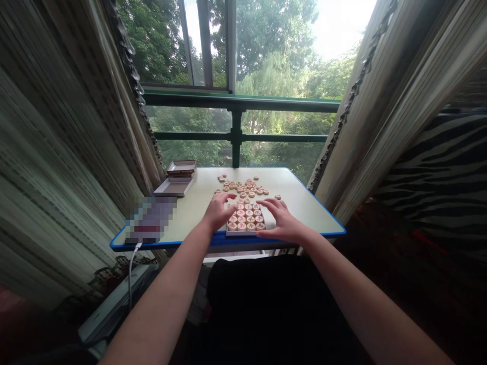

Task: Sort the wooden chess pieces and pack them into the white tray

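Reaches forward with both forearms over the near edge of the table (304,205). Sets the left hand (218,210) curled at the left edge of the tray (243,233), fingertips bent down; cannot tell whether pinching a piece. Lays the right hand (281,220) flat and open, fingers spread, against the right edge, holding nothing. Shows red and dark marks on the round pieces (245,217), too small to read.
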A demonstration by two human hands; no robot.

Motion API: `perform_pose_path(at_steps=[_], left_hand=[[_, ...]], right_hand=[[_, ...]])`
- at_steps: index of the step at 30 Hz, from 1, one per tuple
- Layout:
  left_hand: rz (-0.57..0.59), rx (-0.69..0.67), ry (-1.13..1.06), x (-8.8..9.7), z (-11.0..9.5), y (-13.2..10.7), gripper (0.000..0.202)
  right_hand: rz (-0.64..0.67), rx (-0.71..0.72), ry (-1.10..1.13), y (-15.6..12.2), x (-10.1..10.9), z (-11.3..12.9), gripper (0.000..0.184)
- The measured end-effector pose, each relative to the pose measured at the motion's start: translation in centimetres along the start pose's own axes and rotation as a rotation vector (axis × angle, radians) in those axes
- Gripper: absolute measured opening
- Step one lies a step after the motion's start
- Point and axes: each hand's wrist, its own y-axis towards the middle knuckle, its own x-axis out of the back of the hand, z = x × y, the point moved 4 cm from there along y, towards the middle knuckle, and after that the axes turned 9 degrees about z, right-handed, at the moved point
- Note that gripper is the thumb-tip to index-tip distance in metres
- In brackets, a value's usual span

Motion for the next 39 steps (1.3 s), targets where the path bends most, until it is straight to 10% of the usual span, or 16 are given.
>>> perform_pose_path(at_steps=[5, 11, 20, 39], left_hand=[[0.277, 0.001, -0.027, -0.6, -0.2, -0.7, 0.070], [0.414, -0.001, 0.061, -1.1, -0.2, -1.3, 0.102], [0.431, -0.005, 0.067, -1.3, -0.2, -1.4, 0.099], [0.464, 0.032, -0.001, -0.9, -0.8, -1.1, 0.075]], right_hand=[[0.151, -0.063, 0.059, 0.5, -1.1, -2.2, 0.111], [0.198, -0.015, 0.033, 0.8, -0.3, -1.5, 0.102], [-0.048, 0.238, 0.032, 2.4, 0.8, 0.1, 0.015], [0.022, 0.296, 0.078, 4.6, 0.1, -0.8, 0.008]])
